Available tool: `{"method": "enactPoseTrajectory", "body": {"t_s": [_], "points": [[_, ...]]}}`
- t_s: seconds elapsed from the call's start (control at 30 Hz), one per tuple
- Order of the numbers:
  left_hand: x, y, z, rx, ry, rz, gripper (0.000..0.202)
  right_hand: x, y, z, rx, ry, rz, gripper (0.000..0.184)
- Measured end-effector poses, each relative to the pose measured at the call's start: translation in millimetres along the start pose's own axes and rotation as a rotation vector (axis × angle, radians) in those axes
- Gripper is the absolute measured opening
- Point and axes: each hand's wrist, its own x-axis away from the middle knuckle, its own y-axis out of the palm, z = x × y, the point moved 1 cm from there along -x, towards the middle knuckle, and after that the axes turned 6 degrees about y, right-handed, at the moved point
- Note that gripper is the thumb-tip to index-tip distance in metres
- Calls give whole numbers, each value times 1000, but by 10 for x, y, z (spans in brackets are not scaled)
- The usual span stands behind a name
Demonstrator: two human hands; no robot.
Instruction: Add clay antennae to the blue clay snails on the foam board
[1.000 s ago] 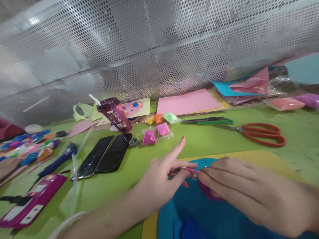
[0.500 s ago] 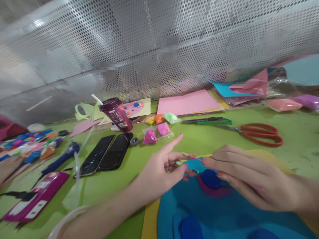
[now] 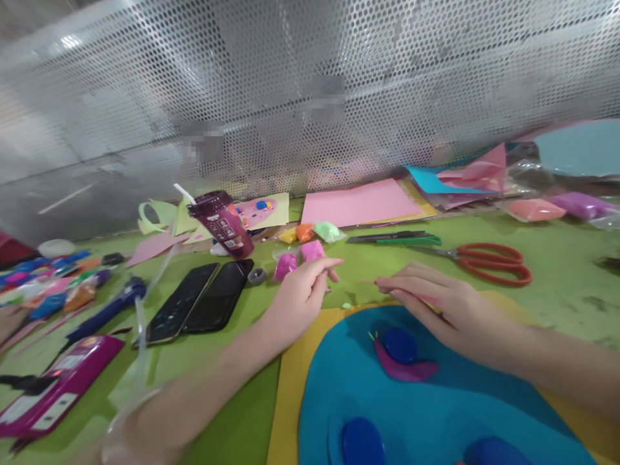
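My right hand is closed around a thin pink stick, whose tip pokes out past the fingertips. It hovers over the upper edge of a blue sheet on yellow backing. My left hand is beside the pink clay packets, index finger stretched out and the other fingers loosely bent. No held thing shows in it. A bit of light green clay lies between the hands. On the blue sheet sits a snail shape with a purple clay body, a dark blue round shell and tiny green feelers.
Red-handled scissors and a green cutter lie behind my right hand. To the left are two phones, a purple cup, a glue gun and a magenta power strip. A perforated metal panel stands behind.
My left hand has moved left, away from my right hand and the snail. The green clay bit now lies apart from the fingers. My right hand has shifted slightly left and up.
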Motion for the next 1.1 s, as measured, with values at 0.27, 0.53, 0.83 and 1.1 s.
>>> {"method": "enactPoseTrajectory", "body": {"t_s": [0.27,0.53,0.83,1.1], "points": [[159,-105,-21,-448,462,-308,42,2,-55,30,-54,110,-13,25],[129,-84,-81,-555,359,-293,43,4,-70,-9,-104,104,-56,25],[99,-96,-123,-383,104,-213,38,-18,-62,-6,-114,98,-65,25],[75,-71,-120,-426,107,-193,33,-14,-86,-38,-106,71,-78,26]]}}
